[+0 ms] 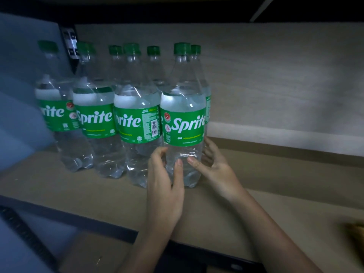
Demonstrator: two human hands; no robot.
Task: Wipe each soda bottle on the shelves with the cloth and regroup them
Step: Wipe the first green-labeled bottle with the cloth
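Broadly, a wooden shelf (275,194) is spanning the whole view, with a pale wood-grain back panel (275,75) rising behind it and a dark metal edge (78,219) running along its front. Standing on the left half of the shelf is a cluster of clear soda bottles with green caps and green labels, packed shoulder to shoulder in a front row with more caps showing behind them. The leftmost bottle (57,115) is sitting just beside a bluish side wall (23,95), and two more front bottles (94,119) (137,123) are standing between it and the rightmost one.

The rightmost front bottle (183,115) is standing upright on the shelf, touching its neighbour, and both hands are wrapping around its clear lower part below the label. The left hand (165,184) is curling its fingers around the bottle's left side, thumb pressing on the front. The right hand (214,166) is cupping the right side (fingers reaching behind, thumb lying across the front).

At the far right edge, low on the shelf, something yellowish and blurred (354,233) is lying well apart from the bottles; I cannot tell what it is.
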